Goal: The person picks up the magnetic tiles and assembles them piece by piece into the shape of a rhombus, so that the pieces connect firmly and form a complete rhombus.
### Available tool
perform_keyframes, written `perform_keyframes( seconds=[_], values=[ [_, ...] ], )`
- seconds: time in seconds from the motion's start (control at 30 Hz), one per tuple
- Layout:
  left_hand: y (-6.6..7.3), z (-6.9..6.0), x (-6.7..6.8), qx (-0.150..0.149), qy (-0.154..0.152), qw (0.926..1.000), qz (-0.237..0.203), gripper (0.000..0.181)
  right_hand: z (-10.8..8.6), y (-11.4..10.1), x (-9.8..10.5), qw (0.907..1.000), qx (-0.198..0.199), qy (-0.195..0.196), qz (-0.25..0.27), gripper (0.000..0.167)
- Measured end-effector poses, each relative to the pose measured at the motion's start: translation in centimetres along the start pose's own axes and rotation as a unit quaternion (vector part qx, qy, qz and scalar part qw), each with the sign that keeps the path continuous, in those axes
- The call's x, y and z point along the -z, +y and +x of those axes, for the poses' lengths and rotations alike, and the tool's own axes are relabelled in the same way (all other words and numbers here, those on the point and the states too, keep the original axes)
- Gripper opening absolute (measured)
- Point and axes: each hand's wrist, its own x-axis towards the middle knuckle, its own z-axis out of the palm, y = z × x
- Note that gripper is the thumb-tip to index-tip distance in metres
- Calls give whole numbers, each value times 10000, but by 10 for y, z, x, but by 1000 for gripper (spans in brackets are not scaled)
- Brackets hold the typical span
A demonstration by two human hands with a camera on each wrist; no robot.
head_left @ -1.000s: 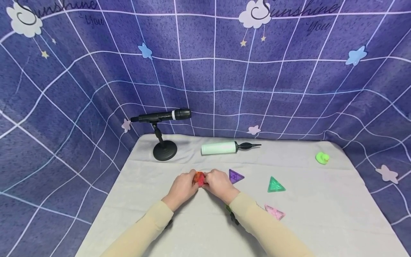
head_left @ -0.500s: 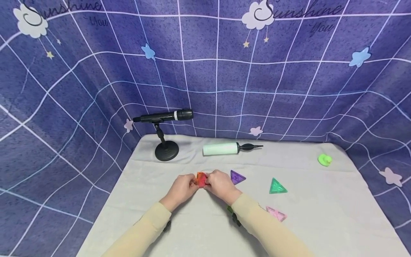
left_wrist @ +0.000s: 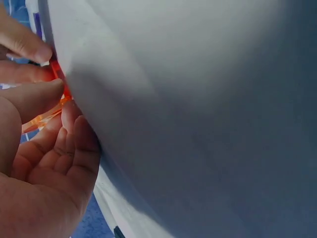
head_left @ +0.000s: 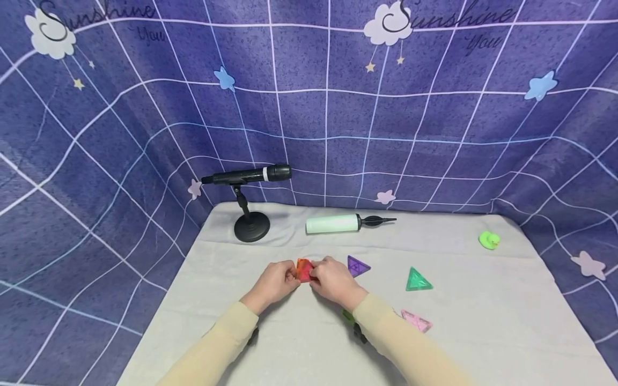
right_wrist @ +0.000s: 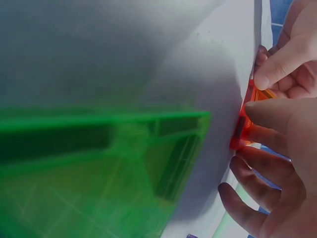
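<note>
- Left hand (head_left: 272, 284) and right hand (head_left: 335, 279) pinch red-and-orange tiles (head_left: 303, 271), fingers (right_wrist: 262, 166) nearly closed there, the other right ones loosely parted.
- The tiles lie nearer the bench's (head_left: 463, 311) back-left corner than its back-right.
- Pointing direction and long axis: partly covered, unclear.

High head view, forward and down, close wrist views (red piece (head_left: 305, 271) shared)
</note>
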Motion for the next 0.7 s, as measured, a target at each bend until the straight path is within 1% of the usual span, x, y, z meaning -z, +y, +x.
perform_keyframes(
  seconds=[0.07,0.2,0.33,0.43,0.57,0.7],
  values=[
    [1,1,0,38,-33,10000,-60,23,-2,1,1,10000,-28,-55,18,9],
    [1,2,0,114,-57,9998,-128,22,-7,3,1,9999,-29,-38,160,17],
    [0,1,-1,285,-78,9994,-150,25,-10,3,-1,9995,132,0,296,24],
    [0,0,0,356,-74,9993,-117,28,-13,4,-3,9994,198,-97,263,31],
    [3,1,1,286,-49,9996,-67,25,-16,8,-2,9991,289,-214,217,36],
    [5,2,1,273,-53,9996,-54,22,-21,12,2,9981,457,-309,287,41]
  ],
)
